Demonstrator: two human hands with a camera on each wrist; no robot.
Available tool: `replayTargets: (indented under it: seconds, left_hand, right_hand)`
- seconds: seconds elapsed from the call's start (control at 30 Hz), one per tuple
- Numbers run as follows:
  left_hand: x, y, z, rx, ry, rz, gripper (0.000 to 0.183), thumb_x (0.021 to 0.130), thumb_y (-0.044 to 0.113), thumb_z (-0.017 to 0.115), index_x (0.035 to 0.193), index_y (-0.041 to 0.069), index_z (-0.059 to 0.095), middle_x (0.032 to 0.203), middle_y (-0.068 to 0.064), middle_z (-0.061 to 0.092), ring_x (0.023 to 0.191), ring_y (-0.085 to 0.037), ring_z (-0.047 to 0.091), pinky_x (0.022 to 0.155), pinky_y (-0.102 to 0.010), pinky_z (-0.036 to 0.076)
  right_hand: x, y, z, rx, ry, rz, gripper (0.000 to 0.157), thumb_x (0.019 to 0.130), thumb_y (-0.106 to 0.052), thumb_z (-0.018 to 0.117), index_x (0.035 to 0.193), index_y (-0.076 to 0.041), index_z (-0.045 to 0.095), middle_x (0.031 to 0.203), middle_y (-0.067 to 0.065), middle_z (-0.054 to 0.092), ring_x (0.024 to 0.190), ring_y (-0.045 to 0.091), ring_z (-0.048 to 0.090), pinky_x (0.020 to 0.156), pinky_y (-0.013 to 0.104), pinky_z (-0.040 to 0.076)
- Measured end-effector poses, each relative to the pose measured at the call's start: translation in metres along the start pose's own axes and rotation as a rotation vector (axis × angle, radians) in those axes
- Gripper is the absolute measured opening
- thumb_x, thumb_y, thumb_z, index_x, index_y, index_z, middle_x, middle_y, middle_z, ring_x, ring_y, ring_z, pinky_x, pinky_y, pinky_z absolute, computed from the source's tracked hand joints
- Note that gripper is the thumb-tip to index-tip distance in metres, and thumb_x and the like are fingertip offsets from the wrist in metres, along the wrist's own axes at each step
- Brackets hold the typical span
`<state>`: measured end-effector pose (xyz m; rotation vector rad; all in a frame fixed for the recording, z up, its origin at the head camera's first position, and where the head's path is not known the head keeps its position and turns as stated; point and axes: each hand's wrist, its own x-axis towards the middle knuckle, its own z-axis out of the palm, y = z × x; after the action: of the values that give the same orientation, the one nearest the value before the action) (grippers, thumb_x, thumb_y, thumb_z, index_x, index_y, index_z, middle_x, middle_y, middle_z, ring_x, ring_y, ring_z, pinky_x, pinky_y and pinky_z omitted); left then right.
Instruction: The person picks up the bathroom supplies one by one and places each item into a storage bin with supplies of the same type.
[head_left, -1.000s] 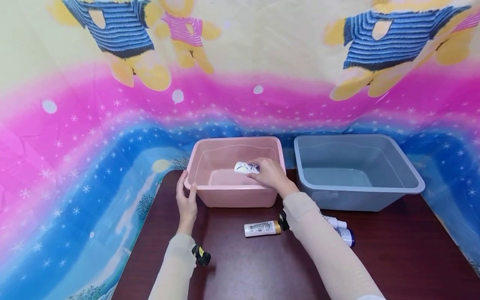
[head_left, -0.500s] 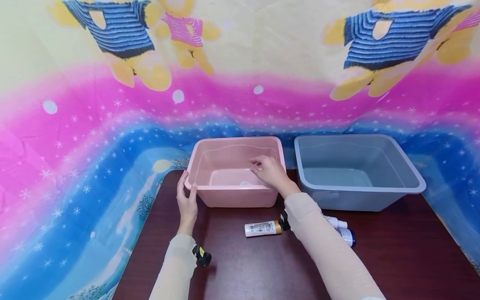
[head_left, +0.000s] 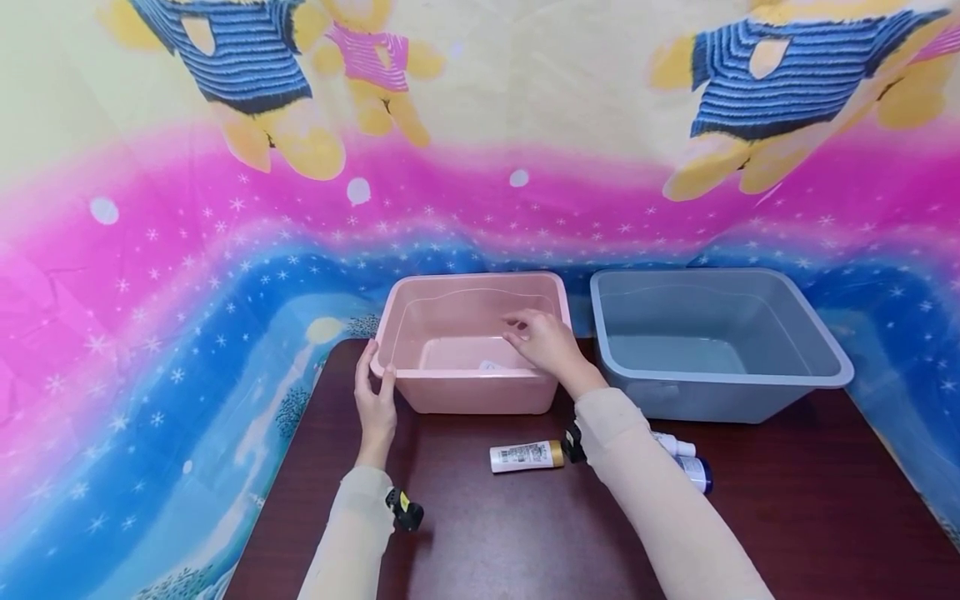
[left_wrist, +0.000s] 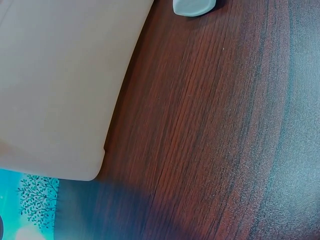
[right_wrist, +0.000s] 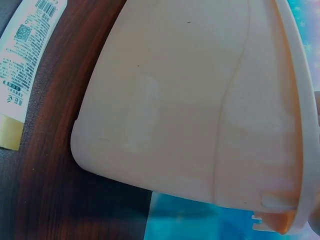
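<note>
My left hand [head_left: 375,408] rests at the front left corner of the pink basin [head_left: 472,393], fingers along the side and thumb against the front. Over the right part of that basin, my right hand [head_left: 546,343] has loosely bent fingers and nothing between them. A white container [head_left: 491,365] lies on the basin floor below it, mostly hidden by the front wall and the hand. On the table in front lies a white tube [head_left: 525,457] with a gold cap; its printed label [right_wrist: 25,55] shows in the right wrist view.
A grey-blue basin [head_left: 720,400] stands right of the pink one. Near its front, a white bottle [head_left: 678,446] and a blue-capped bottle [head_left: 693,473] lie partly behind the right sleeve. A patterned cloth [head_left: 480,200] hangs behind the dark wooden table [head_left: 510,533].
The right hand let go of the white container, which dropped to the floor of the pink basin. The hand has stayed over the basin since, and the left hand has kept its place.
</note>
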<state>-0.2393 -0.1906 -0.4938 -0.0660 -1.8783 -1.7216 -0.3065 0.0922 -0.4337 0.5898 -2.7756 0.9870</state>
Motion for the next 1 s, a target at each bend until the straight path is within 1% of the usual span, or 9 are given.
replayTargets:
  seconds: [0.3,0.47,0.6,0.7,0.9,1.0]
  left_hand:
    - [0.001,-0.001,0.0,-0.019,0.004,0.021,0.049,0.094,-0.003,0.057,0.141,-0.01,0.046,0.148,-0.027,0.041,0.141,-0.036,0.034,0.114,-0.052,0.024]
    - [0.0,0.001,0.0,0.001,0.009,0.002,0.049,0.095,0.0,0.057,0.142,-0.008,0.046,0.149,-0.023,0.042,0.142,-0.033,0.033,0.115,-0.05,0.022]
    - [-0.001,0.002,0.001,0.012,0.008,-0.006,0.049,0.096,0.001,0.057,0.143,-0.007,0.046,0.15,-0.021,0.043,0.142,-0.032,0.033,0.117,-0.049,0.019]
    - [-0.001,0.002,0.001,0.016,0.004,-0.004,0.048,0.096,0.001,0.057,0.142,-0.007,0.046,0.15,-0.021,0.043,0.142,-0.032,0.033,0.117,-0.049,0.02]
    - [-0.001,0.002,0.0,0.027,-0.001,-0.017,0.049,0.096,0.002,0.057,0.143,-0.005,0.046,0.151,-0.019,0.042,0.143,-0.031,0.033,0.117,-0.05,0.019]
    - [0.0,0.001,0.0,0.023,-0.001,-0.02,0.049,0.096,0.001,0.056,0.144,-0.005,0.045,0.151,-0.02,0.042,0.142,-0.032,0.033,0.117,-0.05,0.019]
  right_hand:
    - [-0.004,-0.003,-0.007,-0.009,0.026,-0.026,0.034,0.094,-0.022,0.069,0.126,-0.012,0.069,0.122,0.008,0.067,0.106,0.025,0.064,0.09,0.044,0.052]
    - [-0.009,-0.006,-0.009,-0.006,0.052,-0.041,0.034,0.095,-0.024,0.068,0.126,-0.013,0.068,0.122,0.007,0.067,0.106,0.024,0.065,0.089,0.045,0.052]
    - [-0.013,-0.007,-0.011,0.006,0.07,-0.048,0.033,0.095,-0.025,0.068,0.126,-0.013,0.069,0.123,0.007,0.067,0.106,0.027,0.066,0.088,0.046,0.052]
    - [-0.016,-0.007,-0.012,0.016,0.085,-0.049,0.033,0.094,-0.025,0.069,0.125,-0.014,0.069,0.123,0.007,0.067,0.105,0.028,0.066,0.088,0.047,0.052]
    - [-0.022,-0.006,-0.013,0.022,0.142,-0.07,0.033,0.092,-0.022,0.072,0.123,-0.014,0.071,0.117,0.006,0.069,0.102,0.026,0.067,0.086,0.046,0.052]
    - [-0.025,-0.006,-0.013,0.038,0.176,-0.084,0.032,0.091,-0.021,0.073,0.122,-0.014,0.071,0.113,0.006,0.07,0.1,0.024,0.066,0.085,0.044,0.052]
